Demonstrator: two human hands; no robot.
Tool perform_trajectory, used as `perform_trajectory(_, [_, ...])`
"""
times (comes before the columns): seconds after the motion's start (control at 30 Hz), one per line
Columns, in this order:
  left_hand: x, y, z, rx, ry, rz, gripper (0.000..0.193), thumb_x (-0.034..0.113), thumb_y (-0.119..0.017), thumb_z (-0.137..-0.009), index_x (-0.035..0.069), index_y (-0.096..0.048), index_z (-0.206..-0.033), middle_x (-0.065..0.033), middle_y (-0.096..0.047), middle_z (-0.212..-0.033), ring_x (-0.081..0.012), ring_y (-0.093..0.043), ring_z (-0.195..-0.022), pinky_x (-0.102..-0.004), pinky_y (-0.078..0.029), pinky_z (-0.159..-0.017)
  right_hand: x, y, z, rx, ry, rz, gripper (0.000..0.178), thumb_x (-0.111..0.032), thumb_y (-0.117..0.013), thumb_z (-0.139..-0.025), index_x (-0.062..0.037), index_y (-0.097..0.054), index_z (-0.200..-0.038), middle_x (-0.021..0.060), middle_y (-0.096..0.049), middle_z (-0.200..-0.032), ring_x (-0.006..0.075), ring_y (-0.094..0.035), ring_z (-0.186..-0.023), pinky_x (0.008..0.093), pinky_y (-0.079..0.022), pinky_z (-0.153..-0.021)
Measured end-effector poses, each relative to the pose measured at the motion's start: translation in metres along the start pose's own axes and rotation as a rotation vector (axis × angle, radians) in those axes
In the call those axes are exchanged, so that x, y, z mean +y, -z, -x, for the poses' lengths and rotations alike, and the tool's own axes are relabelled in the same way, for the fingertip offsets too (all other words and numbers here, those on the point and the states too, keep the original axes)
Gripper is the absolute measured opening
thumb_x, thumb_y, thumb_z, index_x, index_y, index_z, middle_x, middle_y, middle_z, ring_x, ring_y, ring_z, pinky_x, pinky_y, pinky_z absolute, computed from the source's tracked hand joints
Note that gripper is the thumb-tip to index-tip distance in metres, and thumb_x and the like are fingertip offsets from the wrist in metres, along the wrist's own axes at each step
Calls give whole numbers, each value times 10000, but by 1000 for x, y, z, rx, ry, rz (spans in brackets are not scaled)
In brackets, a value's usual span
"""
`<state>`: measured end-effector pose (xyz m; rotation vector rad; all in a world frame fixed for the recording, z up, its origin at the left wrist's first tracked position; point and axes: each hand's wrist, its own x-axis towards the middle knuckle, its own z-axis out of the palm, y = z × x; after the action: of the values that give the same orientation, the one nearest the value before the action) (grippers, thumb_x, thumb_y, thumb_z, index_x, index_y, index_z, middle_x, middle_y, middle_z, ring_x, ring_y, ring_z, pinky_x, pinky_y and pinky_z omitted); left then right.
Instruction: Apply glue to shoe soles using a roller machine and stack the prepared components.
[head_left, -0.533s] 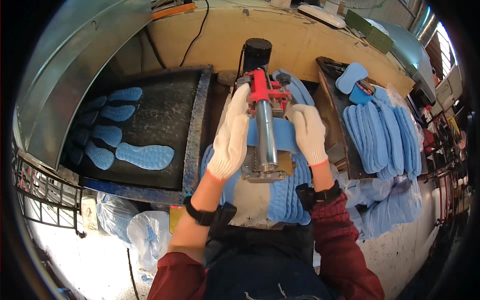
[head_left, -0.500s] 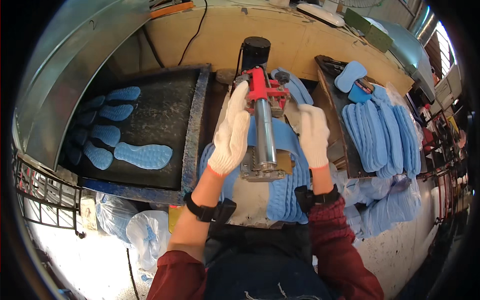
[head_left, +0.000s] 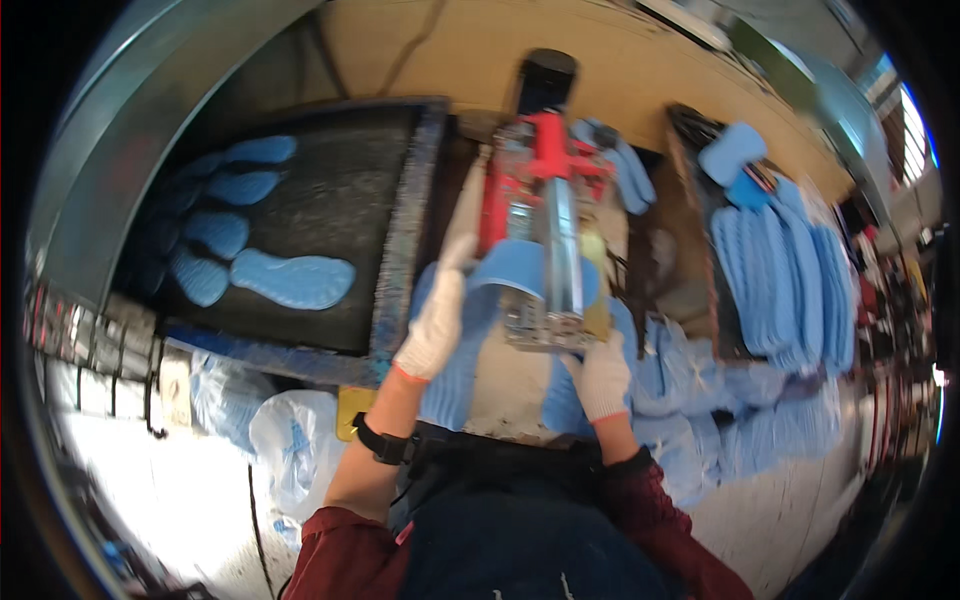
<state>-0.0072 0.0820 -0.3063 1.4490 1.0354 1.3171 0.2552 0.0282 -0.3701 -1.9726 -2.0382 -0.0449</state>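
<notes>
A: "What changed?"
B: "Right hand (head_left: 602,380) is now nearer, beside the insole stack (head_left: 562,400); left hand (head_left: 435,325), left. Neither grip discernible. Blue insole (head_left: 512,266) lies under the cylinder (head_left: 563,250), right end probably released."

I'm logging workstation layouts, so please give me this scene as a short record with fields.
Machine: red-framed machine with a shiny metal cylinder
On machine: curved, smooth blue piece, showing on both sides of the cylinder
Left hand: white-gloved left hand, left of the blue piece; contact unclear
Right hand: white-gloved right hand, by the machine's near end; grip unclear, blurred
Left side: black tray with blue rim, holding foot-shaped blue insoles
Right side: dark board bearing closely packed blue insoles
</notes>
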Motion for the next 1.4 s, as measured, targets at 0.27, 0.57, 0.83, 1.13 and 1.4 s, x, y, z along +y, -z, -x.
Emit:
perform_trajectory(0.27, [27, 17, 76, -76, 369, 341, 598, 421, -326, -1065, -32, -366, -1453, -109, -385, -1497, -176, -331, -1396, -299, -237, -1166, 9, -7, -19, -248, -163, 28, 501, -351, -786, -734, -103, -658, -1151, 149, -678, -1043, 345, -649, -919, 436, -520, -757])
perform_trajectory(0.57, [72, 59, 41, 394, 420, 909, 616, 530, -375, -1019, 21, -504, -1341, -83, -610, -1242, -196, -596, -1122, -333, -468, -996, 9, -11, -9, -27, 14, -164, 400, -401, -682, -841, -78, -686, -1076, 181, -672, -996, 373, -646, -903, 463, -519, -746])
perform_trajectory(0.83, [-4, 188, -66, 497, 168, 1401, 514, 454, -403, -1016, 23, -530, -1266, -124, -571, -1314, -311, -529, -1225, -488, -420, -1054, 16, -11, -10, -53, 53, -151, 362, -365, -685, -840, -73, -691, -1052, 169, -675, -1008, 378, -635, -923, 463, -511, -770])
perform_trajectory(1.13, [7, 217, -76, 903, 428, 72, 707, 481, -497, -937, 21, -332, -1449, -249, -520, -1326, -375, -493, -1260, -415, -436, -1001, 29, -8, -10, -37, -65, -719, 260, -218, -646, -895, -5, -667, -1042, 173, -658, -1046, 305, -632, -959, 387, -483, -846])
perform_trajectory(1.4, [65, 98, -13, 750, 68, 77, 552, 359, -434, -1039, 11, -351, -1460, -115, -315, -1530, -227, -345, -1388, -371, -325, -1124, 22, 91, -56, 380, 86, -525, 349, 0, -520, -923, -17, -593, -1264, 183, -602, -1222, 320, -578, -1132, 358, -438, -986])
